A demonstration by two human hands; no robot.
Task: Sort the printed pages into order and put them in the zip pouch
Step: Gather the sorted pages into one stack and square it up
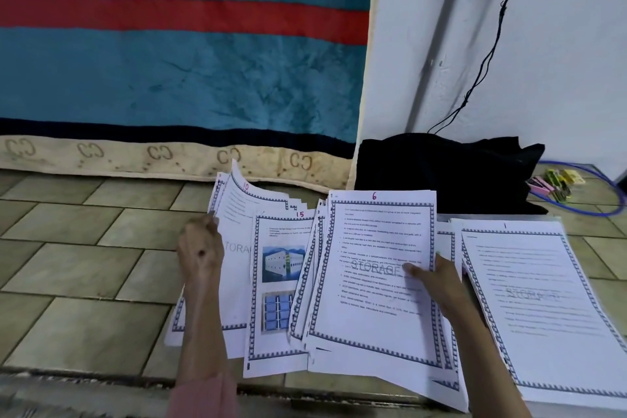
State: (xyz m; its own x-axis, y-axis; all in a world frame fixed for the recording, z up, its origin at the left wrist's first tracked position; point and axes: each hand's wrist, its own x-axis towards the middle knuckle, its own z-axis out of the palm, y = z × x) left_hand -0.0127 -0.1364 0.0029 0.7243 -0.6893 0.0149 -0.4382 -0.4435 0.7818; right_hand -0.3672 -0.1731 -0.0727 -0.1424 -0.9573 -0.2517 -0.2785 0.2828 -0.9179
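My left hand [200,248] pinches the lifted edge of page 10 [234,214]; my right hand [437,282] grips the fanned stack topped by page 6 [373,282], above the tiled floor [84,265]. Page 1 [529,299] lies rightmost.

Blue-bordered printed pages [369,268] fanned loosely, numbered perhaps 10, 15, 6, 1.

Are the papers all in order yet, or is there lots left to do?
Only started. Page 1 lies on top of a pile at the right, so that pile may be begun. The right hand holds page 6, and the left hand grips a fan with page 10 and page 15 showing. These are still out of order. No zip pouch is clearly in view.
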